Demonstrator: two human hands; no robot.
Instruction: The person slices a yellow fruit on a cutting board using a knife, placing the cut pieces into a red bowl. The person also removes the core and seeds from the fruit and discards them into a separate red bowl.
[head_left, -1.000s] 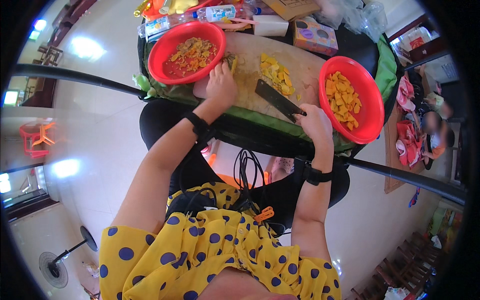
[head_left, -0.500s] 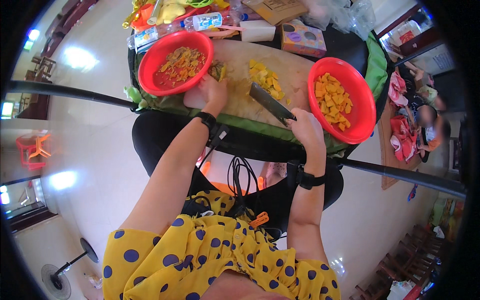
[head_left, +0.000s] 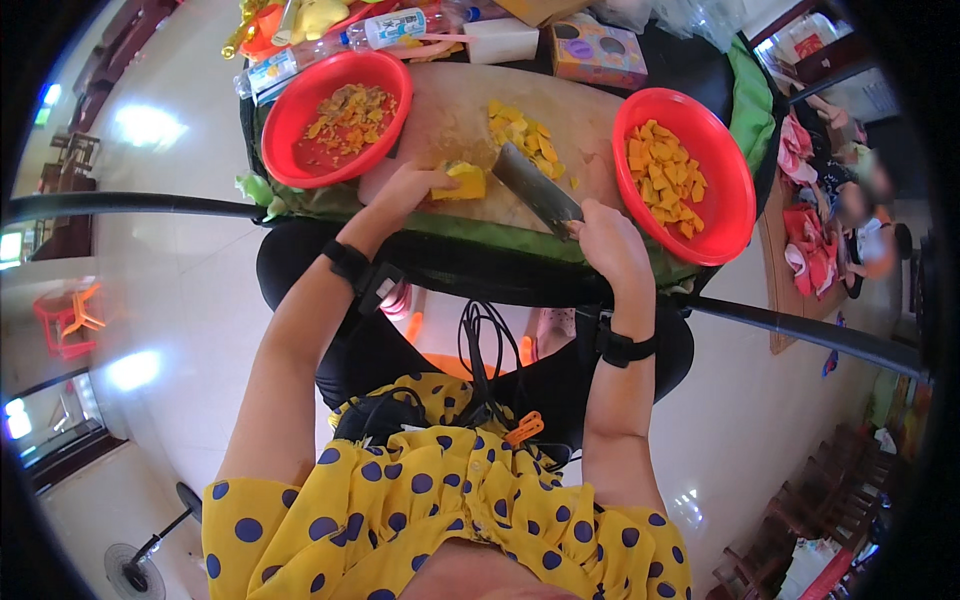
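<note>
At the cutting board's (head_left: 450, 110) near side, the left hand (head_left: 402, 194) grips a pumpkin chunk (head_left: 467, 183), fingers closed; the right hand (head_left: 612, 242) grips a cleaver (head_left: 535, 188). Seat the chunk flat, fingers tucked well back

Both bare arms (head_left: 290, 350) outstretched; left hand (head_left: 402, 192) with fingers (head_left: 440, 180) toward the right; right hand (head_left: 611, 240) in a firm grip

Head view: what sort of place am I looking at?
Probably a home's main room, though a small eatery can't be ruled out: there is a fan on the tiled floor, dark wooden chairs, and a cutting board with chopped food.
</note>
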